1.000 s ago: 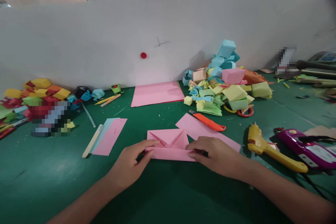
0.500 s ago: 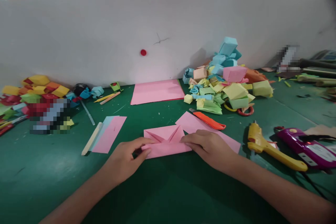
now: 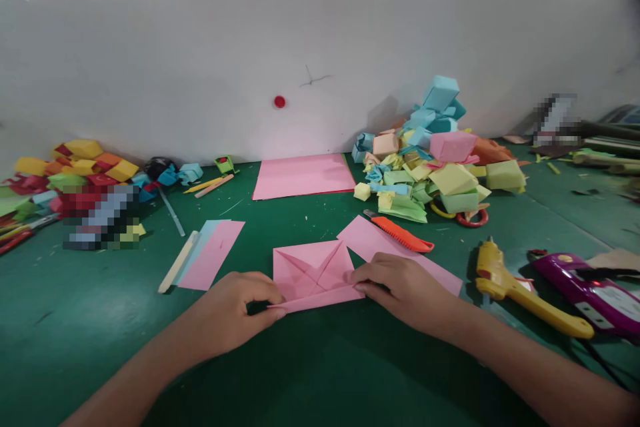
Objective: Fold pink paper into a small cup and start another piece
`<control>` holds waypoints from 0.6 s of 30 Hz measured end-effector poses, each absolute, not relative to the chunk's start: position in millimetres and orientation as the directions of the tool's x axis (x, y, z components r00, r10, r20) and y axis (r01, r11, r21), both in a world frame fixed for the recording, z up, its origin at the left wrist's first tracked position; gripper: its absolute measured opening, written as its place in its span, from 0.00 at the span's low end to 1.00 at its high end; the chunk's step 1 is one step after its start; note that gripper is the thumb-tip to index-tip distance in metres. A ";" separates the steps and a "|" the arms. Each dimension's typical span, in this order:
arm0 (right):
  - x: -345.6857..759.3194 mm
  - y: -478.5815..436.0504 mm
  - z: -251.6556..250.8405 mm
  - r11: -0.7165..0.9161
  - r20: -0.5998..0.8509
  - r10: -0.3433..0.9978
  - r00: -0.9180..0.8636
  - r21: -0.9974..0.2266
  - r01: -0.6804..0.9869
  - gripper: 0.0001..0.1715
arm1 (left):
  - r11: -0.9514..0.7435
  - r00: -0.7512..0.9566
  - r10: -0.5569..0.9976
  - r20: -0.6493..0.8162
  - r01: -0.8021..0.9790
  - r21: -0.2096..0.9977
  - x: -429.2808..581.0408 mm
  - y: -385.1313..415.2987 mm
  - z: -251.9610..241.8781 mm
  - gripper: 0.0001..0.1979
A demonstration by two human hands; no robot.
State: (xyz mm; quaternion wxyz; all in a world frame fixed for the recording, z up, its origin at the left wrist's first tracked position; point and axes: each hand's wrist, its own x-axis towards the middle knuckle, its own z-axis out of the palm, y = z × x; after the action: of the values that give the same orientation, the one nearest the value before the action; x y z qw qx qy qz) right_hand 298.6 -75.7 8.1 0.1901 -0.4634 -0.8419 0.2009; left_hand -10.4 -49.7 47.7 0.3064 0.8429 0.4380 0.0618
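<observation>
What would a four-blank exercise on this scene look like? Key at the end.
1. The left hand and right hand hold folded paper coloured ____.
2. The glue gun is coloured ____.
3. Seen from the camera, the stick lies to the ____ of the folded paper.
4. The round spot on the wall is coloured ____.

Missing words: pink; yellow; left; red.

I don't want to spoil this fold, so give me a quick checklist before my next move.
1. Left hand gripping the left end of the folded pink paper: ok.
2. Right hand gripping its right end: ok.
3. Narrow flap along the near edge lying fully flat: cannot tell.
4. Orange-handled utility knife apart from both hands: ok.
5. Its blade fully retracted: cannot tell.
6. Yellow plastic glue gun apart from the folded paper: ok.
</observation>
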 end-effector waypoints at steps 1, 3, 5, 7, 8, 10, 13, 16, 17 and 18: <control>298.7 -75.8 8.5 0.497 0.140 0.852 -0.504 -0.517 0.697 0.14 | -0.441 0.615 0.776 -0.144 0.690 0.574 -11.0 -49.6 46.6 0.13; 298.8 -75.5 8.5 0.508 0.166 0.847 -0.504 -0.531 0.679 0.14 | -0.444 0.590 0.801 -0.101 0.700 0.560 -11.5 -48.6 43.1 0.12; 298.9 -74.9 7.8 0.507 0.199 0.851 -0.486 -0.551 0.662 0.13 | -0.421 0.532 0.845 -0.056 0.726 0.544 -10.8 -47.0 38.3 0.11; 298.5 -74.5 6.8 0.483 0.201 0.867 -0.456 -0.566 0.668 0.13 | -0.417 0.501 0.865 -0.018 0.738 0.530 -8.5 -45.7 33.9 0.19; 298.0 -74.4 6.5 0.461 0.185 0.879 -0.440 -0.568 0.682 0.14 | -0.428 0.505 0.863 -0.007 0.739 0.519 -6.7 -45.3 32.2 0.23; 295.9 -74.6 6.2 0.410 0.140 0.903 -0.406 -0.560 0.720 0.14 | -0.466 0.537 0.843 -0.004 0.734 0.494 -1.8 -44.9 30.0 0.26; 290.9 -74.7 6.7 0.348 0.096 0.929 -0.357 -0.553 0.757 0.14 | -0.485 0.569 0.822 -0.026 0.722 0.494 6.7 -44.5 29.2 0.21; 286.2 -74.0 6.3 0.278 0.055 0.953 -0.297 -0.546 0.790 0.13 | -0.451 0.540 0.840 -0.053 0.749 0.486 13.7 -42.8 28.0 0.19; 285.1 -73.7 5.8 0.267 0.050 0.957 -0.286 -0.532 0.803 0.13 | -0.435 0.522 0.851 -0.055 0.761 0.482 15.3 -42.0 26.9 0.19; 284.2 -73.4 5.0 0.275 0.059 0.956 -0.286 -0.513 0.813 0.13 | -0.419 0.500 0.865 -0.049 0.772 0.479 16.6 -41.4 25.3 0.18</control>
State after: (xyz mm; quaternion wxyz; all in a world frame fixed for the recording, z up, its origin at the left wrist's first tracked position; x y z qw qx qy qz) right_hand 284.2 -73.4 5.0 0.1821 -0.5692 -0.7773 0.1966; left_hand 16.6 -41.4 25.3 0.2261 0.8359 0.4895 0.1029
